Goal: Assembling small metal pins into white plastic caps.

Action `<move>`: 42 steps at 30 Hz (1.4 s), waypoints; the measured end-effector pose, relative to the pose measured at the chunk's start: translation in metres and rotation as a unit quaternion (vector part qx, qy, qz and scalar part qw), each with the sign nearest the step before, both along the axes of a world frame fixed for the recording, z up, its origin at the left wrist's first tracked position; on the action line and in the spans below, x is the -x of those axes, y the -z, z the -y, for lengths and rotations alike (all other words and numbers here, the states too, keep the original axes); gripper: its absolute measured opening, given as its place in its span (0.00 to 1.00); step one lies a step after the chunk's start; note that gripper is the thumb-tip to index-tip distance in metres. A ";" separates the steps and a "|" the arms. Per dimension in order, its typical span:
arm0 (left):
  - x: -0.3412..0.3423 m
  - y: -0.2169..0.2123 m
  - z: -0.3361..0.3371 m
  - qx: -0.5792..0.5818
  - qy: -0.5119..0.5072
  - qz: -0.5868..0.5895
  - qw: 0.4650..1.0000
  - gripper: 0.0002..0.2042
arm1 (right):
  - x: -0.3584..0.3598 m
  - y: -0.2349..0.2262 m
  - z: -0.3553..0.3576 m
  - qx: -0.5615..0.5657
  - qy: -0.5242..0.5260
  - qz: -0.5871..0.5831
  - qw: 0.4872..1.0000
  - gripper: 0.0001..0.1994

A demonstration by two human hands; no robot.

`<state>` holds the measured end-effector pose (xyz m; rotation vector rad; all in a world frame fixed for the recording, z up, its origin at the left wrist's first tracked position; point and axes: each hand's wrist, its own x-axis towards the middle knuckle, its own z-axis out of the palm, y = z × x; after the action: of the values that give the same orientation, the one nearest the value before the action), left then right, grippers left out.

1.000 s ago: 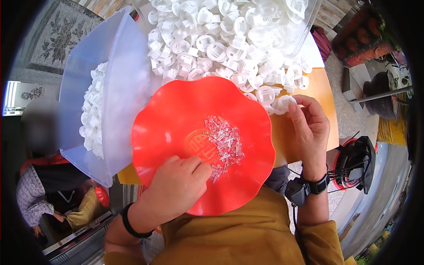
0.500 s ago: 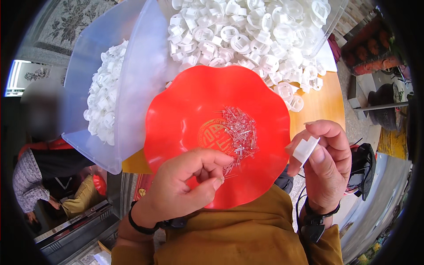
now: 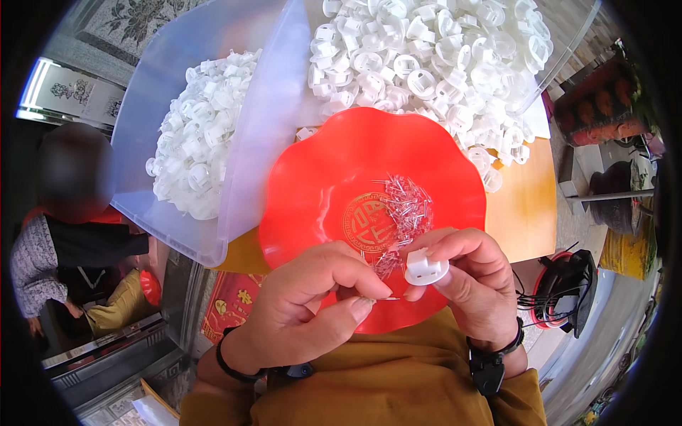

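My right hand (image 3: 474, 285) grips a white plastic housing (image 3: 424, 270) between thumb and fingers, its round flange low and two small slots showing on its face. Close to its left, my left hand (image 3: 305, 302) is closed in a pinch. Thin metal legs of what looks like a clear LED stick out from its fingertips toward the housing, and the rest of that piece is hidden. Both hands are over the near part of a red, wavy-rimmed plate (image 3: 305, 202). A loose heap of clear LEDs (image 3: 410, 213) with thin wire legs lies on the plate.
Behind the plate is a large pile of white housings (image 3: 426, 64) on the wooden table (image 3: 529, 202). A translucent bin (image 3: 263, 106) at the left holds more white parts (image 3: 202, 135). Another person (image 3: 50, 263) sits at the far left. Cables and a black item (image 3: 568, 291) are right.
My right hand has moved left and down, bringing the housing close to my left fingertips and turning it so its slotted face shows. Thin legs now show at my left fingertips.
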<state>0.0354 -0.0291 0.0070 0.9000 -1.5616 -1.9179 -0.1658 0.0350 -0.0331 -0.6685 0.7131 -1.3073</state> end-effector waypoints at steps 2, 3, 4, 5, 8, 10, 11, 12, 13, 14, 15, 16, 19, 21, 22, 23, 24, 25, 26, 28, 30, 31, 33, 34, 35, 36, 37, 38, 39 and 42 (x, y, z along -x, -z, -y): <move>0.002 -0.002 0.001 0.023 0.017 0.005 1.000 0.05 | -0.005 0.001 0.000 -0.014 -0.005 0.020 1.000 0.09; 0.003 -0.002 0.000 0.012 0.021 -0.004 1.000 0.05 | -0.006 0.002 0.000 -0.013 -0.006 0.020 1.000 0.09; 0.004 -0.003 0.000 0.000 0.026 -0.013 1.000 0.06 | -0.008 0.003 0.001 -0.004 -0.006 0.007 1.000 0.09; 0.005 0.000 0.000 0.001 0.025 -0.013 1.000 0.06 | -0.010 0.004 0.001 0.005 -0.005 -0.006 1.000 0.09; 0.006 0.009 0.000 0.085 0.042 -0.022 0.995 0.06 | -0.012 0.005 0.001 0.034 0.005 -0.010 0.999 0.11; 0.006 0.008 -0.003 0.006 0.023 -0.010 1.000 0.06 | -0.012 0.006 0.001 0.030 -0.002 -0.006 1.000 0.12; 0.006 0.008 -0.003 0.006 0.023 -0.010 1.000 0.06 | -0.012 0.007 0.001 0.026 -0.008 -0.003 1.000 0.14; 0.006 0.008 -0.003 0.004 0.022 -0.014 1.000 0.05 | -0.012 0.007 0.002 0.026 -0.008 -0.003 1.000 0.14; 0.006 0.009 -0.002 0.001 0.020 -0.017 1.000 0.05 | -0.012 0.008 0.003 0.031 -0.011 0.019 0.999 0.14; 0.006 0.009 -0.001 0.001 0.021 -0.016 1.000 0.05 | -0.012 0.008 0.003 0.035 -0.014 0.041 0.998 0.15; 0.006 0.009 0.000 0.006 0.030 -0.015 0.999 0.05 | -0.012 0.009 0.003 0.035 -0.013 0.042 0.998 0.15; 0.007 0.008 0.000 0.012 0.039 -0.014 0.999 0.05 | -0.012 0.009 0.002 0.037 -0.009 0.049 0.998 0.16; 0.011 0.005 -0.002 -0.009 0.037 -0.014 0.999 0.05 | -0.013 0.010 -0.001 0.031 0.003 0.062 0.998 0.17; 0.013 0.005 -0.001 -0.015 0.044 -0.017 0.999 0.05 | -0.013 0.009 -0.001 0.021 0.010 0.068 0.997 0.18; 0.013 0.006 -0.001 -0.020 0.047 -0.019 0.999 0.05 | -0.013 0.008 0.000 0.006 0.017 0.090 0.996 0.18; 0.013 0.006 -0.001 -0.019 0.047 -0.019 0.999 0.05 | -0.013 0.008 0.000 -0.009 0.023 0.113 0.993 0.19; 0.013 0.007 0.000 -0.004 0.057 -0.021 0.998 0.05 | -0.012 0.009 0.000 -0.008 0.023 0.113 0.993 0.19; 0.013 0.007 0.001 0.012 0.067 -0.024 0.997 0.05 | -0.011 0.013 0.000 0.005 0.006 0.107 0.994 0.18; 0.013 0.007 0.001 0.013 0.067 -0.023 0.997 0.05 | -0.010 0.015 -0.001 0.017 -0.010 0.101 0.995 0.18; 0.014 0.007 0.000 0.006 0.057 -0.022 0.998 0.05 | -0.011 0.015 -0.002 0.019 -0.009 0.100 0.995 0.18; 0.014 0.005 0.002 0.022 0.066 -0.018 0.997 0.05 | -0.011 0.013 -0.002 0.021 -0.006 0.098 0.995 0.18; 0.013 0.005 0.003 0.037 0.073 -0.012 0.997 0.05 | -0.011 0.010 -0.001 0.022 -0.013 0.098 0.995 0.18; 0.014 0.005 0.003 0.055 0.071 -0.015 0.996 0.05 | -0.011 0.007 0.000 0.024 -0.022 0.098 0.995 0.18; 0.015 0.005 0.003 0.072 0.071 -0.020 0.995 0.05 | -0.011 0.005 0.000 0.014 -0.027 0.091 0.995 0.19; 0.015 0.006 0.004 0.072 0.071 -0.020 0.995 0.05 | -0.010 0.004 0.000 0.004 -0.032 0.084 0.996 0.20; 0.016 0.006 0.005 0.089 0.075 -0.024 0.993 0.05 | -0.011 0.004 0.000 0.004 -0.032 0.083 0.996 0.20; 0.016 0.006 0.005 0.105 0.079 -0.027 0.991 0.06 | -0.011 0.003 0.001 0.002 -0.027 0.085 0.996 0.21; 0.015 0.005 0.004 0.107 0.079 -0.026 0.991 0.06 | -0.012 0.003 0.002 0.000 -0.022 0.087 0.996 0.22; 0.014 0.005 0.001 0.096 0.072 -0.032 0.992 0.06 | -0.012 0.004 0.002 0.002 -0.023 0.088 0.996 0.22; 0.011 0.004 0.003 0.128 0.053 -0.029 0.990 0.05 | -0.013 0.007 0.001 0.020 -0.011 0.084 0.996 0.23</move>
<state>0.0248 -0.0316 0.0035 0.6591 -1.8014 -1.7430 -0.1526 0.0343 -0.0404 -0.5886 0.5439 -1.3430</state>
